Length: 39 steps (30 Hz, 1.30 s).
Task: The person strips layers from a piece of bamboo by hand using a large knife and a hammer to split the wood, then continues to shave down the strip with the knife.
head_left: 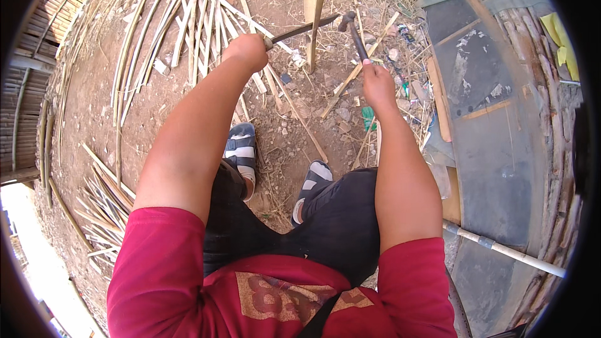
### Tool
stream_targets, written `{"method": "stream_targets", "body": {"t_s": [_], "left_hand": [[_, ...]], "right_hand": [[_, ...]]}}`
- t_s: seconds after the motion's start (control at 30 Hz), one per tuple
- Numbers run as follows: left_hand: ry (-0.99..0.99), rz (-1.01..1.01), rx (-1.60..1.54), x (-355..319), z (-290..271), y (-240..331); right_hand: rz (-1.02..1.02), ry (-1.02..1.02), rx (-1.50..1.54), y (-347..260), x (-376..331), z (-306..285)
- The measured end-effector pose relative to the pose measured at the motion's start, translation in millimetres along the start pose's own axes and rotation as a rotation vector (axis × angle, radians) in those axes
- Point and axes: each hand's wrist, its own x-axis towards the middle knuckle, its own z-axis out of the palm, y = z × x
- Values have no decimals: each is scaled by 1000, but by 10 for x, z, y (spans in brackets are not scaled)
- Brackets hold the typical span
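My left hand [246,52] is closed around the handle of a long knife [294,33], its dark blade pointing right. The blade crosses an upright bamboo piece [317,15], whose lower end is close to the ground. I cannot tell how deep the blade sits in it. My right hand [379,86] grips a hammer [356,37] by its handle. The hammer's head is raised next to the knife's tip, on the right of the bamboo; whether they touch is unclear.
Bamboo strips [203,22] lie scattered on the dirt at the far left, with another bundle [103,203] nearer. Dark sheets [494,150] and a pale pole [519,258] lie along the right. My sandalled feet [241,150] are below my hands. A bamboo-slat wall [28,100] stands left.
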Motion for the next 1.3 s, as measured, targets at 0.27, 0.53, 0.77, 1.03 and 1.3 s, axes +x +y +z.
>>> {"method": "stream_targets", "body": {"t_s": [0.27, 0.53, 0.77, 1.03, 1.3], "left_hand": [[-60, 56, 112, -2, -93, 207], [-46, 40, 49, -20, -64, 394], [-118, 35, 108, 59, -77, 532], [-48, 58, 91, 122, -6, 465], [-49, 52, 106, 111, -12, 554]], "right_hand": [[-91, 111, 531, 129, 93, -8], [-73, 47, 772, -253, -61, -501], [-215, 206, 516, 147, 38, -507], [-178, 245, 355, 108, 78, -425], [-55, 99, 71, 643, 220, -66]]}}
